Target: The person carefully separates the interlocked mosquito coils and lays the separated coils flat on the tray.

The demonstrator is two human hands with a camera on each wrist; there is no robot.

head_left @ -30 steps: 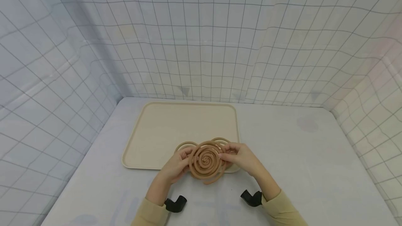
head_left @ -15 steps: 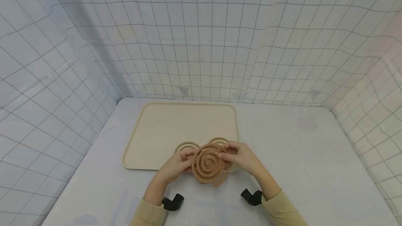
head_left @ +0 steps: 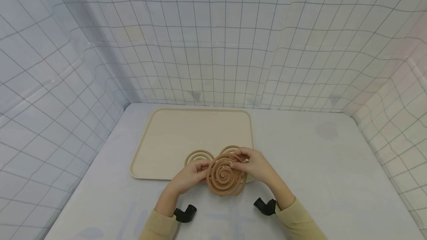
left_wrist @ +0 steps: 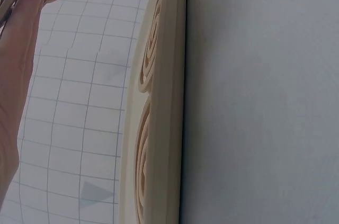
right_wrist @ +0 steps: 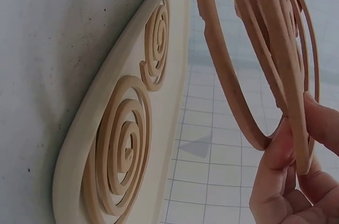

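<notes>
- White sheeting point(head_left: 213, 47) with a dark grid rises at the back and down both sides of where I work.
- Below it spreads the table point(head_left: 320, 166), covered in pale cloth with faint bluish marks.
- A cream tray point(head_left: 197, 129) with rounded corners and a raised rim lies flat on it, left of the middle; its near right part is under my hands in the head view.
- My right hand point(head_left: 255, 164) pinches the right side of a brown spiral coil point(head_left: 224, 174) — thumb on the face towards me, fingers behind.
- My left hand point(head_left: 188, 177) pinches the coil's left edge between thumb and fingers.
- The coil itself is up off the tray, between my two hands and over the tray's near edge. Its strands overlap — whether it is one piece or more, I cannot tell.
- Two more spirals lie on the tray, near its front rim: the right coil point(right_wrist: 128, 153), partly behind what I hold, and the left coil point(right_wrist: 160, 36).
- A black angled piece sits at each of my wrists, the left piece point(head_left: 186, 214) and the right piece point(head_left: 265, 206), just beyond my tan cuffs.
</notes>
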